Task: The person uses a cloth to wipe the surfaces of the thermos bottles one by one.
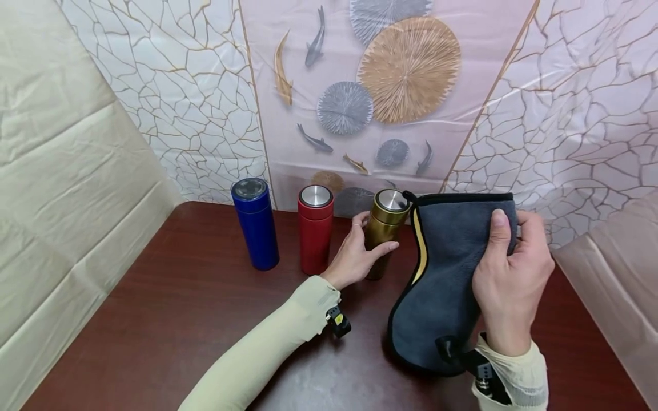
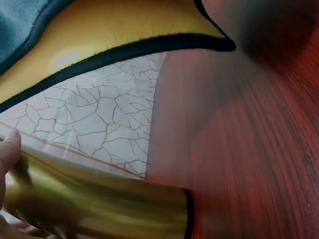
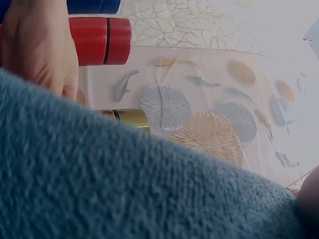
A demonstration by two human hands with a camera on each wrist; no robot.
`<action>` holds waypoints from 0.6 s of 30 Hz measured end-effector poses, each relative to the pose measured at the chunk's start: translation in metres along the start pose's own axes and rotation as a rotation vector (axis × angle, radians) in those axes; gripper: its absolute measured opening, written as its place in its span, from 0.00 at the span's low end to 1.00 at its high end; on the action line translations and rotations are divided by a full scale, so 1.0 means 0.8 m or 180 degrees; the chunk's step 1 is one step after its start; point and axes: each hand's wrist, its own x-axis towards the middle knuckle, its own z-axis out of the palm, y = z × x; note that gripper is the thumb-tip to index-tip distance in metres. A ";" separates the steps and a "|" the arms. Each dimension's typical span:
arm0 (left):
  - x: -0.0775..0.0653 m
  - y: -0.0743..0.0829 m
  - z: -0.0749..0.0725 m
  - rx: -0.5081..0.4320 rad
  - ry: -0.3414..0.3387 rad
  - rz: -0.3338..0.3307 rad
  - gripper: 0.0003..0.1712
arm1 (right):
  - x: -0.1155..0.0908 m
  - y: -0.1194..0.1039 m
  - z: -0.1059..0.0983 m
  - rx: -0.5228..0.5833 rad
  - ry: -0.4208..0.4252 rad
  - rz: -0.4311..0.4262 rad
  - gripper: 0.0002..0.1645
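My left hand grips a gold thermos flask with a silver-topped lid, fingers behind it and thumb across its front. The left wrist view shows the flask's smooth side and dark base rim, with the thumb at the left edge. A grey microfiber cloth with black edging and a yellow reverse hangs from my right hand, pinched near its upper right corner. Its upper left corner overlaps the gold lid in the head view. Fuzzy blue-grey cloth fills the lower right wrist view, hiding most of the flask.
A red flask stands upright just left of the gold one, close to my left wrist. Farther left is a blue flask. All rest on a dark reddish wooden table, with a patterned curtain behind.
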 end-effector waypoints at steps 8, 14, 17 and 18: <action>-0.002 -0.009 0.009 0.0051 0.0015 0.0120 0.45 | -0.003 0.004 -0.005 0.0024 0.0050 0.0047 0.23; -0.011 0.002 0.004 -0.0143 0.0087 0.0177 0.44 | 0.000 0.001 -0.006 0.0244 0.0176 -0.0055 0.22; -0.017 0.017 -0.005 -0.0207 0.0192 0.0295 0.40 | 0.001 -0.005 -0.006 0.0459 0.0275 -0.0098 0.19; -0.020 0.023 -0.008 -0.0248 0.0218 0.0353 0.38 | 0.000 -0.008 -0.006 0.0526 0.0311 -0.0107 0.17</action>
